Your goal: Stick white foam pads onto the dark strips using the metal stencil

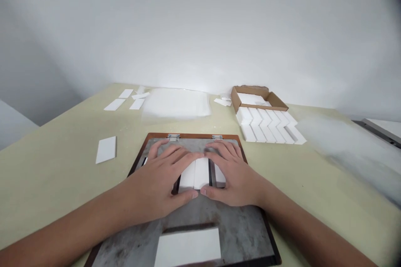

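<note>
A grey board (238, 227) with a brown edge and two small hinges at its far side lies in front of me. White rectangular pieces (201, 174) sit side by side in a dark-edged recess at its middle. My left hand (167, 171) rests over the left side of these pieces, fingers spread. From the other side my right hand (230, 171) lies over the right pieces, its fingers also stretched out. The thumbs and index fingers of both hands nearly meet around the middle pieces. A larger white piece (189, 247) lies on the board near me.
A single white piece (106, 149) lies on the table to the left. Several more pieces (125, 93) and a translucent plastic sheet (177, 103) are at the back. Rows of stacked white pieces (269, 125) stand before a cardboard box (277, 101). Clear plastic (347, 150) covers the right side.
</note>
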Demonstrator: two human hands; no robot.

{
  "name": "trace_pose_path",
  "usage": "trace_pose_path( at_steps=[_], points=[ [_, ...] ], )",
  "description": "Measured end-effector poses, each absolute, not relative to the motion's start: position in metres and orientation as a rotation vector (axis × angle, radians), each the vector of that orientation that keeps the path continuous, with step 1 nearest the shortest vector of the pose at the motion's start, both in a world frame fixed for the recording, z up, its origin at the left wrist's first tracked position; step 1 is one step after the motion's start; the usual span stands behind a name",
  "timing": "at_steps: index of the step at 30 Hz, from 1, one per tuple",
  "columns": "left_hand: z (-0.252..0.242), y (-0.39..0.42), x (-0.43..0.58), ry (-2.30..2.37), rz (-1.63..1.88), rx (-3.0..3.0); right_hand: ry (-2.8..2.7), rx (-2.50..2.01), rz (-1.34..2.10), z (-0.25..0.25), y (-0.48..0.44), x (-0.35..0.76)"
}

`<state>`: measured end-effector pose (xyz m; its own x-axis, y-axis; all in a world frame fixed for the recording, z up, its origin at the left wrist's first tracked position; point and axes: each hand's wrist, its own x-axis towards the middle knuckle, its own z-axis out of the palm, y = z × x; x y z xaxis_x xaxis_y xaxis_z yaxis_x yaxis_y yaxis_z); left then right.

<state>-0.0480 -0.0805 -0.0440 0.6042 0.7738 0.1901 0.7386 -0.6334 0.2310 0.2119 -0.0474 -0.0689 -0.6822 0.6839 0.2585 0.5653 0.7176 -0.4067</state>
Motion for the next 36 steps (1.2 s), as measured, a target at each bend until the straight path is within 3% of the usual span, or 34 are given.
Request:
trace_pose_path(
  at_steps=[36],
  points=[
    [-0.050, -0.072, -0.062, 1.232, 0.433, 2.679, -2.542, -1.019, 0.383, -0.067, -0.052, 0.216]
  ],
)
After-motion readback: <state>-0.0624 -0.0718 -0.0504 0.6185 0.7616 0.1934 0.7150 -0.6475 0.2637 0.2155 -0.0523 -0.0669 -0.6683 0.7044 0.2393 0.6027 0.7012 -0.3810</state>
